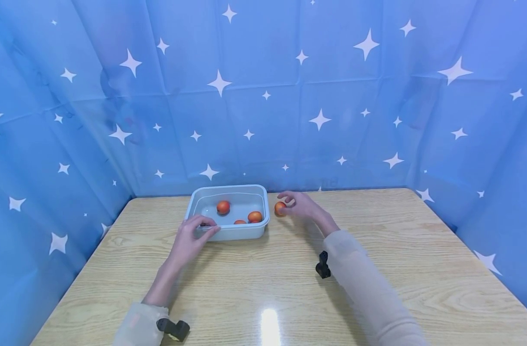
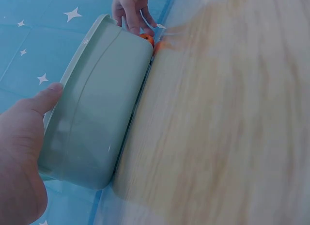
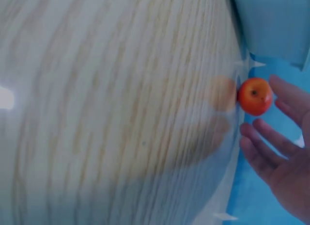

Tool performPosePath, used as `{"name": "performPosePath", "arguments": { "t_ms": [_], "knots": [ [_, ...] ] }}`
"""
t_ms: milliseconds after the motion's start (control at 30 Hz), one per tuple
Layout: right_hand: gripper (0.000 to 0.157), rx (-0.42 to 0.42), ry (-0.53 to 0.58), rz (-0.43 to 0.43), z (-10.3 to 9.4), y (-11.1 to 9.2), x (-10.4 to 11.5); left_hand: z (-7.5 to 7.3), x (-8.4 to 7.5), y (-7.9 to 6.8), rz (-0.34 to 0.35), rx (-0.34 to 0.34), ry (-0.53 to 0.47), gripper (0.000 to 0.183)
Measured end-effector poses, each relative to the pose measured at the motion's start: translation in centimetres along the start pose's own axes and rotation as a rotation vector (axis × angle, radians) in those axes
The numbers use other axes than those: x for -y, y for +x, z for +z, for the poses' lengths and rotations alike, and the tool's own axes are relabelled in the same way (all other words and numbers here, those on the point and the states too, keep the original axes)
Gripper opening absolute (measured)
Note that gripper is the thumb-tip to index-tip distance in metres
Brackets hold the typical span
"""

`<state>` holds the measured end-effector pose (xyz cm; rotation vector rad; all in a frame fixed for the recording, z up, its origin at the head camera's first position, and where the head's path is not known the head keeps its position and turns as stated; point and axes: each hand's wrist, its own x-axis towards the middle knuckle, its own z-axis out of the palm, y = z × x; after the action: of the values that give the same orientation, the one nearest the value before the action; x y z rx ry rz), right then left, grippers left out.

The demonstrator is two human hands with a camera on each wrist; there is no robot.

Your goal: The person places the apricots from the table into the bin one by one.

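A pale blue-green plastic container (image 1: 235,234) stands near the table's back edge. My left hand (image 1: 190,239) pinches its near left rim, with the thumb (image 2: 48,96) on the outer wall. Just right of the container, a round orange-red fruit like a small tomato (image 3: 255,96) rests on the table. Around it my right hand (image 1: 305,206) spreads its fingers, and in the right wrist view gaps show between the fingertips and the fruit. Inside the container lie several similar fruits, one tomato-like fruit (image 1: 223,207) toward the back and another (image 1: 255,216) toward the right.
The light wood table (image 1: 254,274) runs back to a blue curtain (image 1: 263,120) with white stars, hanging close behind the container. A bright glare spot (image 1: 270,327) shows at the front. Black wrist mounts sit on both sleeves.
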<state>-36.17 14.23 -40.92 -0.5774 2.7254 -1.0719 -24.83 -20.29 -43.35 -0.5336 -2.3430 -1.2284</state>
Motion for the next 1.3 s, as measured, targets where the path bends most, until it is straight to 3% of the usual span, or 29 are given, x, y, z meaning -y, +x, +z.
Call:
{"name": "performPosePath", "arguments": {
  "t_ms": [400, 733, 1100, 1300],
  "knots": [
    [0.050, 0.013, -0.007, -0.067, 0.40, 0.13, -0.54, 0.07, 0.08, 0.02, 0.011, -0.002, 0.006, 0.013],
    [0.043, -0.007, -0.004, -0.021, 0.52, 0.01, -0.62, 0.07, 0.04, -0.01, 0.001, 0.002, 0.005, 0.013],
    [0.046, -0.080, 0.052, 0.001, 0.09, -0.33, -0.62, 0.02, 0.02, 0.00, 0.005, 0.000, 0.004, 0.012],
    [0.043, -0.119, 0.047, -0.069, -0.32, -0.40, -0.73, 0.04, 0.01, -0.01, -0.002, -0.003, 0.004, 0.013]
  ]
}}
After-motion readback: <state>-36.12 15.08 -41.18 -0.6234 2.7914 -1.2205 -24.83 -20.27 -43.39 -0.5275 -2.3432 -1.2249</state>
